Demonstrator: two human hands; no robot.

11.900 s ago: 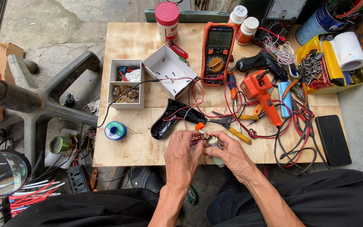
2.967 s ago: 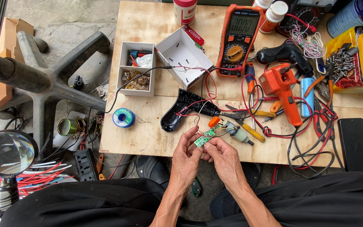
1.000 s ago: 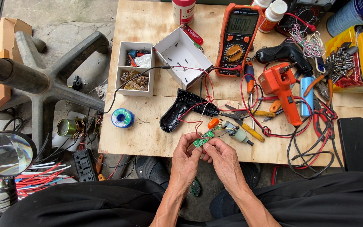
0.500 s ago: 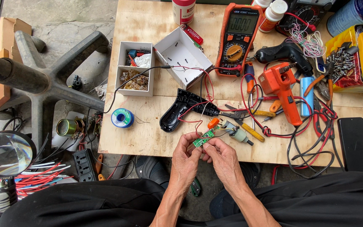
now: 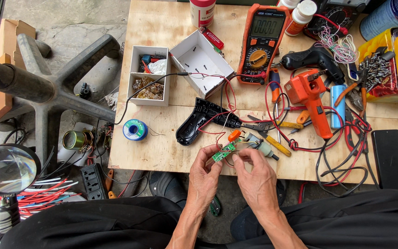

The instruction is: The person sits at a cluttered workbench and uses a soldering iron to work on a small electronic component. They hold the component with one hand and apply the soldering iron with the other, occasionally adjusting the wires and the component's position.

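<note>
My left hand (image 5: 204, 174) and my right hand (image 5: 256, 174) together pinch a small green circuit board (image 5: 222, 152) at the near edge of the plywood table (image 5: 162, 152). Red and black wires run from the board up to a black plastic tool shell (image 5: 200, 120) and a small grey motor (image 5: 260, 145) with an orange part beside it. My left fingers grip the board's lower end; my right fingertips touch its upper end near the wires.
An orange multimeter (image 5: 261, 41), an orange drill (image 5: 310, 99), pliers, a white open box (image 5: 201, 62), a divided parts tray (image 5: 149, 76), a blue solder spool (image 5: 135, 129) and a black phone (image 5: 389, 158) lie about. A magnifier (image 5: 6, 168) and chair base (image 5: 47, 90) stand left.
Over the last second nothing has visibly moved. Compared with twelve seconds ago, the green board now shows between my fingers, raised slightly off the table edge.
</note>
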